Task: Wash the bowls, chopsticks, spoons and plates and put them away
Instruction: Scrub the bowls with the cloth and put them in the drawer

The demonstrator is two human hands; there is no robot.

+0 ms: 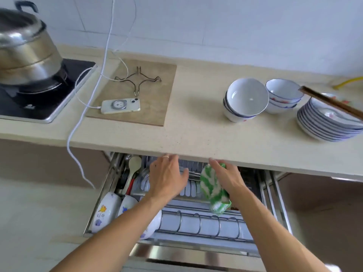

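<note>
Both my hands reach into an open pull-out drawer rack (198, 226) under the counter. My left hand (167, 175) has its fingertips hidden under the counter edge, so what they touch cannot be told. My right hand (225, 175) grips a green and white cloth (212, 189) that hangs over the rack. On the counter to the right stand two stacks of white bowls (245, 101) with blue rims (282, 95), and a stack of plates (324, 122) with chopsticks (334, 104) lying across it. Patterned white bowls (106, 213) stand on edge at the rack's left.
A steel pot (25, 48) sits on a black hob (47, 93) at the left. A phone (120, 106) on a white cable (86, 107) and a wire trivet (138, 80) lie on a brown board (155, 107). A ladle (133, 167) lies in the drawer's left compartment.
</note>
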